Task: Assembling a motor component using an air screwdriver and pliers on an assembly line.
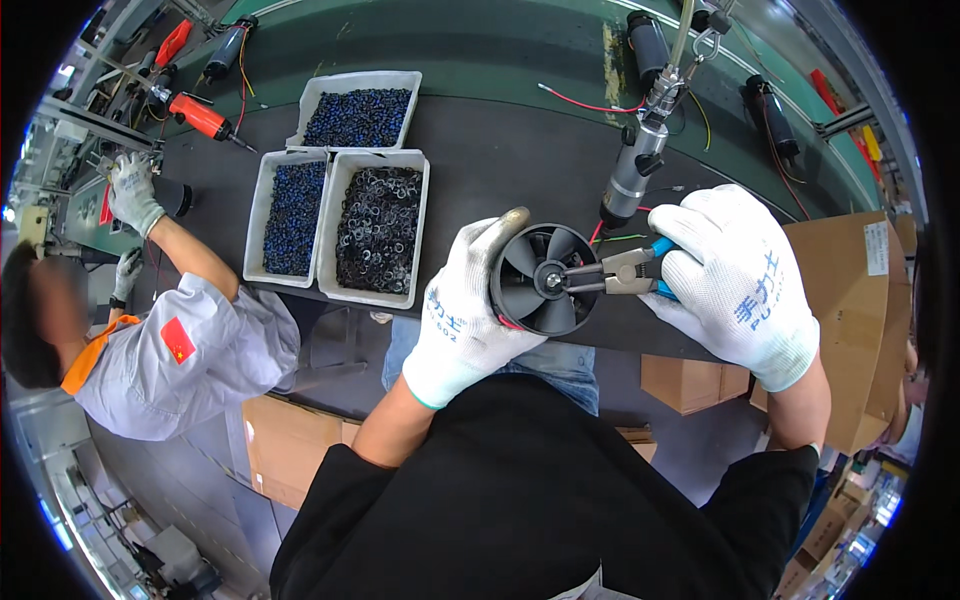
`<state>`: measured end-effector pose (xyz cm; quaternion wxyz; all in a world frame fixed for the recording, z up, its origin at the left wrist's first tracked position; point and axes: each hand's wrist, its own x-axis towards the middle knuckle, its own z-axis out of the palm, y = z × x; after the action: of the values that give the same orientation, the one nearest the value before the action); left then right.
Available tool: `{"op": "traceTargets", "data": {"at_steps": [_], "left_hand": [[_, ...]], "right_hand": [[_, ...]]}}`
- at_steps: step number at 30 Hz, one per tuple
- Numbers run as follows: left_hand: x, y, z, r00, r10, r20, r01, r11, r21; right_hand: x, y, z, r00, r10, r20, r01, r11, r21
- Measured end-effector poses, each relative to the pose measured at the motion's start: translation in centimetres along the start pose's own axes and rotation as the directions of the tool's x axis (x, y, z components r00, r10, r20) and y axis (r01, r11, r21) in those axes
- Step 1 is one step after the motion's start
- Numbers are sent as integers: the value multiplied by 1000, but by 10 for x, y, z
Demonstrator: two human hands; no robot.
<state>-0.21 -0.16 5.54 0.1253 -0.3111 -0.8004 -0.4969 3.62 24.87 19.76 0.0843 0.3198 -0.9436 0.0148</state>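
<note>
Left hand (468, 315) curls round the black fan (543, 290), right hand (735, 280) grips the blue-handled pliers (627, 272)! Fan sits between both hands, plier tips at its hub (552, 281): best brace it, stay square, squeeze lightly, spare the blades (558, 313).

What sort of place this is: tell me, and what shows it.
Probably a factory assembly area: white rectangular plastic bins full of small parts, an orange-red handheld power driver, and a co-worker in a pale grey shirt and white gloves.
</note>
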Motion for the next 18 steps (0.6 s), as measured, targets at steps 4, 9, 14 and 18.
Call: {"op": "traceTargets", "data": {"at_steps": [4, 9, 14, 18], "left_hand": [[1, 0, -2, 1000, 7, 14, -7, 1000, -4], [1, 0, -2, 1000, 3, 9, -3, 1000, 2], [3, -2, -3, 1000, -16, 19, 16, 1000, -15], [4, -3, -3, 999, -25, 32, 25, 1000, -9]], "right_hand": [[5, -2, -4, 1000, -27, 9, 27, 999, -44], [9, -2, -6, 998, -42, 43, 45, 996, -79], [11, 1, -4, 999, -40, 31, 42, 998, -51], [12, 3, -3, 999, -44, 11, 45, 996, -79]]}}
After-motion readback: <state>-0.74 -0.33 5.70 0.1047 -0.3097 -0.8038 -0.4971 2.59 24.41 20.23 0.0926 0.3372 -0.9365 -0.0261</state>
